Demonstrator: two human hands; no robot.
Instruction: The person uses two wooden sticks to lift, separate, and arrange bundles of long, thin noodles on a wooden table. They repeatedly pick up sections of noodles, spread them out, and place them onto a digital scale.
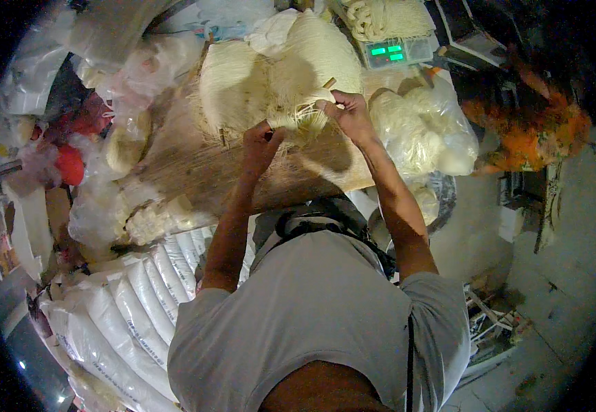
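Note:
A broad sheet of thin, pale yellow noodles lies across the wooden table in front of me. At its near edge my left hand is closed, its fingers curled on the ends of the strands. To the right, my right hand pinches a loose bunch of noodle strands between thumb and fingers. Those strands stretch between the two hands. A short wooden stick sticks out just beyond my right fingers, and another stick shows left of my left hand.
A scale with a lit green display stands at the far right, coiled noodles on top. Plastic bags of noodles sit at the table's right end. Crumpled clear bags crowd the left. Stacked white sacks lie lower left.

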